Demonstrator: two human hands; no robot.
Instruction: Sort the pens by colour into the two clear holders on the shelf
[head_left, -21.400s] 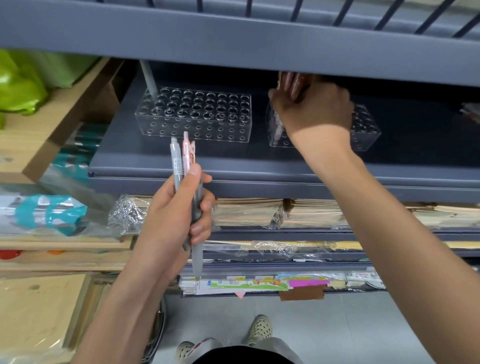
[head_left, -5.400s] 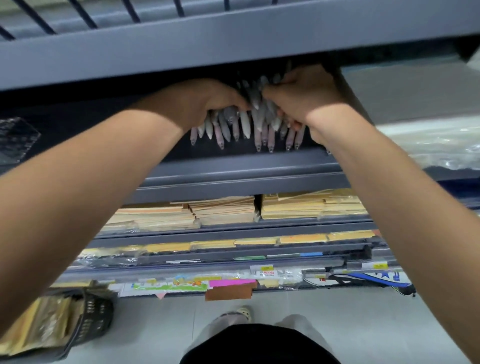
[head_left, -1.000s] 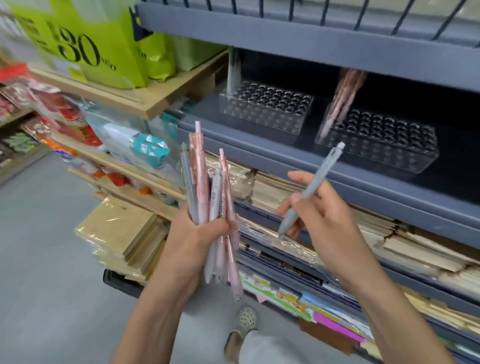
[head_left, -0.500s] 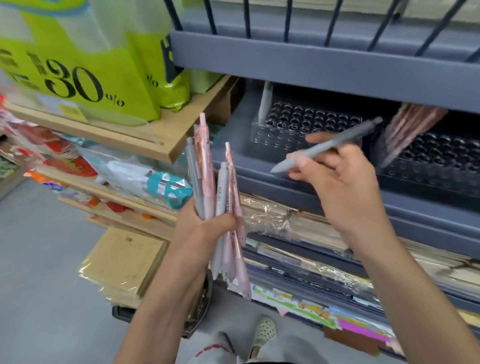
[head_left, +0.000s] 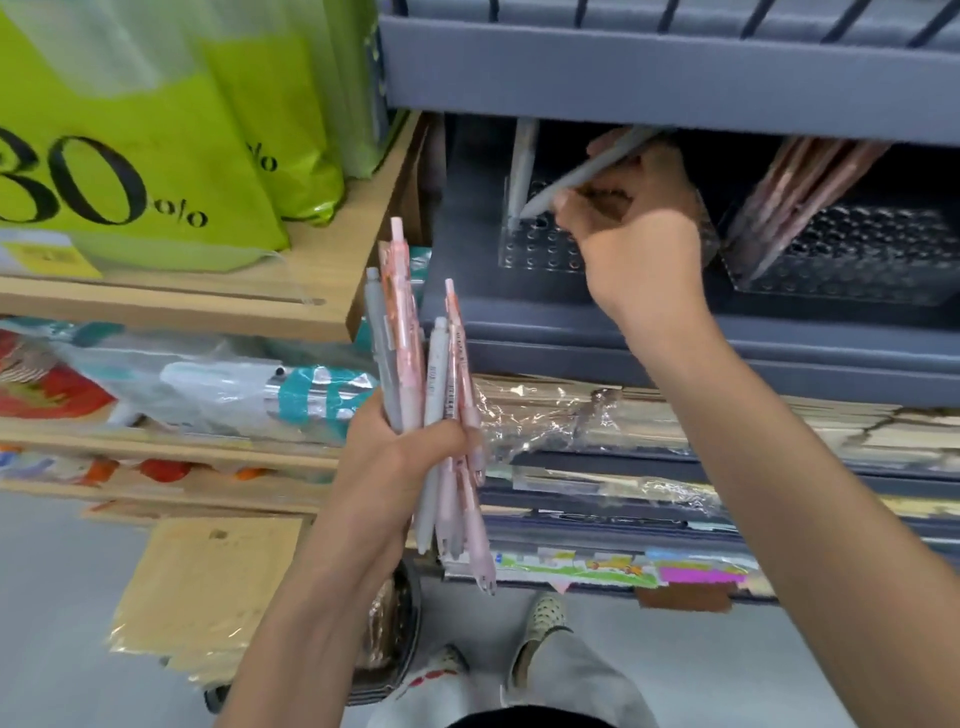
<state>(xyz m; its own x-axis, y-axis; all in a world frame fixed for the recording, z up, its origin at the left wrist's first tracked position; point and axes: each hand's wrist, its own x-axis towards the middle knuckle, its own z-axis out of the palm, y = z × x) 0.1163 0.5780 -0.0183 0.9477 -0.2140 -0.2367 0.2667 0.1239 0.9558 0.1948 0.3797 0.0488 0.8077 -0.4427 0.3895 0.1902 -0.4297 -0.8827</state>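
Right hand (head_left: 639, 244) pinches grey pen (head_left: 582, 176) at holder (head_left: 535, 254) (left hand (head_left: 395, 467): bundle (head_left: 402, 338)).

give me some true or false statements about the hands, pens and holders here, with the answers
1. The right hand holds a grey pen with its tip pointing down at the left holder. True.
2. The left hand is empty. False: it grips a bundle of pink and grey pens.
3. The right holder has pink pens leaning in it. True.
4. The left holder is packed full. False: only one standing grey pen shows in it, and many holes are empty.
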